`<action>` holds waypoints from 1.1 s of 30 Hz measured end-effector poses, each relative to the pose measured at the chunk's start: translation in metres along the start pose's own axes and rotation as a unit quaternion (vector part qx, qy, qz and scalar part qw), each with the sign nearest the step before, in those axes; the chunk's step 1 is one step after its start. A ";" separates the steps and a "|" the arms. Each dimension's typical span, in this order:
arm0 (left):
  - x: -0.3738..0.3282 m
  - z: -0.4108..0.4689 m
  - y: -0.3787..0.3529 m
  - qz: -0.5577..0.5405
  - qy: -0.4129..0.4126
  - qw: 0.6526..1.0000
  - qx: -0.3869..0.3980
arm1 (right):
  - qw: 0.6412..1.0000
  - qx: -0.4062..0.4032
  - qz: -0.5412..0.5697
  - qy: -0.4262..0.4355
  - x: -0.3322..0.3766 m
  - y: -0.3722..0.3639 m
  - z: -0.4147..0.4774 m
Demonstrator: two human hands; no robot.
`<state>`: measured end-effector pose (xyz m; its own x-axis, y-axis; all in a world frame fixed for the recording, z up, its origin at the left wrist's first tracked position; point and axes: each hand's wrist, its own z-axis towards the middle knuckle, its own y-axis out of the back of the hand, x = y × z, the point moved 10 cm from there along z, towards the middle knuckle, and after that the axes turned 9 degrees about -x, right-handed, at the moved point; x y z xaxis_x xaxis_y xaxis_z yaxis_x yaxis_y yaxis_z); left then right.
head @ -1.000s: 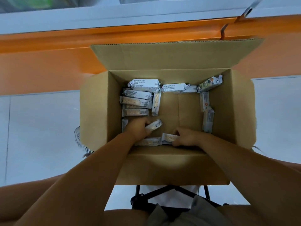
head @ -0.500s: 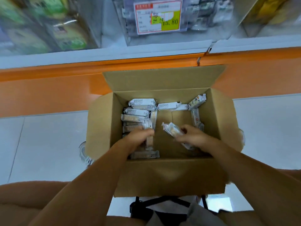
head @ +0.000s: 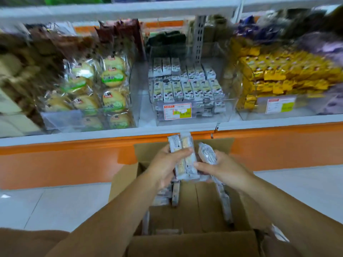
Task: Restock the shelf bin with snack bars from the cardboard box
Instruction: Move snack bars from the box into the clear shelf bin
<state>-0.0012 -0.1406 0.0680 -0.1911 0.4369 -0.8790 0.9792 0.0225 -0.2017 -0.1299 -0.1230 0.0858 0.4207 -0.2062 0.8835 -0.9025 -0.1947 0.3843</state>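
Both forearms bare, entering from the near edge and converging toward centre. Left hand [head: 165, 165] raised, fingers curled round a small stack of snack bars [head: 182, 154], fingertips across its front face, stack roughly upright. Right hand [head: 223, 168] just beside it, at the same height, gripping one wrapped bar [head: 207, 152] that tilts left. One right-hand digit reaches the stack's edge. Hands nearly touching.

This was a shop, in a snack aisle. A white shelf [head: 111, 135] at twelve o'clock carried clear bins [head: 204, 116] of wrapped goods: round cakes [head: 113, 75] at eleven, stacked snack bars [head: 185, 86] at twelve, yellow packets [head: 269, 71] at one. Printed price tags [head: 177, 111] hung on the bin fronts, above an orange plinth [head: 65, 160] and a pale tiled floor [head: 55, 204].
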 end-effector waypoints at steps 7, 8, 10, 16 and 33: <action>-0.121 -0.024 -0.007 0.081 -0.111 0.990 0.011 | 0.991 -0.016 -0.118 0.055 0.099 0.062 0.004; -0.137 -0.028 -0.009 0.089 -0.127 0.988 0.002 | 0.989 0.009 -0.137 0.052 0.107 0.063 0.005; -0.160 -0.029 -0.009 0.079 -0.149 0.986 -0.013 | 0.985 0.028 -0.158 0.066 0.124 0.064 0.006; -0.186 -0.005 0.002 0.032 -0.189 0.981 -0.039 | 0.989 -0.018 -0.045 0.137 0.156 0.069 0.029; -0.216 0.038 0.038 0.042 -0.221 0.969 -0.100 | 0.941 -0.316 -0.015 0.122 0.180 0.121 0.198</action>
<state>0.0744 -0.2682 0.2337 -0.0780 0.0182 -0.9968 0.9778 0.1966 -0.0729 -0.1443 -0.3736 0.2385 0.4822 0.0314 0.8755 -0.7978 0.4286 0.4240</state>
